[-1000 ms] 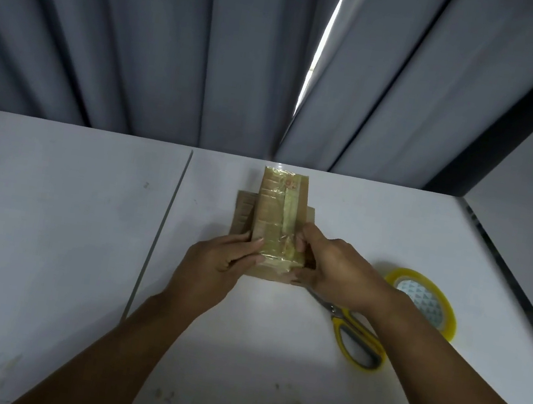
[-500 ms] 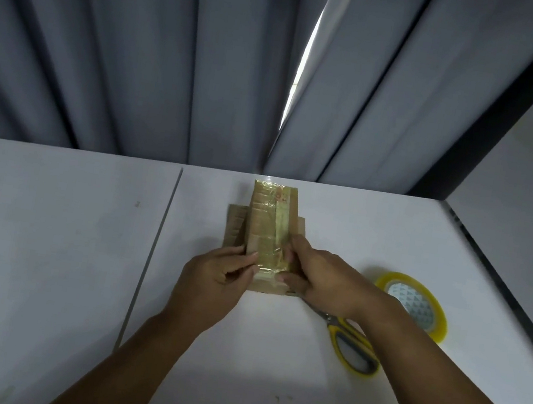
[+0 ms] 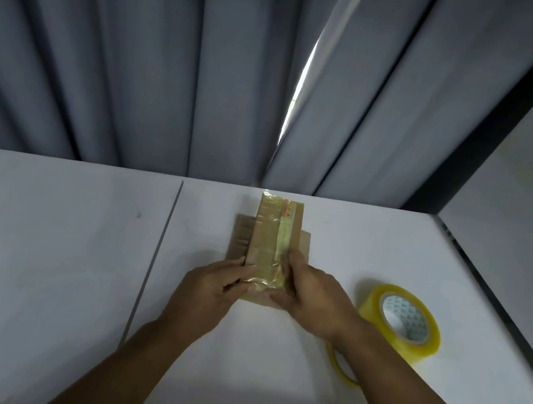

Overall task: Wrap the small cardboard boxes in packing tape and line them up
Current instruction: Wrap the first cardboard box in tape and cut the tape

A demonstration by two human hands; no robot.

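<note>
1. We see the small brown cardboard box (image 3: 272, 237), long and covered with glossy yellowish tape, in the middle of the white table (image 3: 40, 272), towards its far edge.
2. The box lies on a flat brown cardboard piece (image 3: 240, 239), which shows at both of its sides.
3. Our left hand (image 3: 211, 287) holds the near left end of the box, with the fingers slightly bent against its side.
4. Our right hand (image 3: 316, 296) grips the near right end: the index finger lies along the side and the thumb is at the near face.
5. A yellowish transparent tape roll (image 3: 426, 347) lies flat on the table, near the right wrist.
6. A yellow scissors handle (image 3: 337, 368) shows beside the right forearm; the rest is hidden.
7. A grey pleated curtain (image 3: 140, 62) hangs behind the table.
</note>
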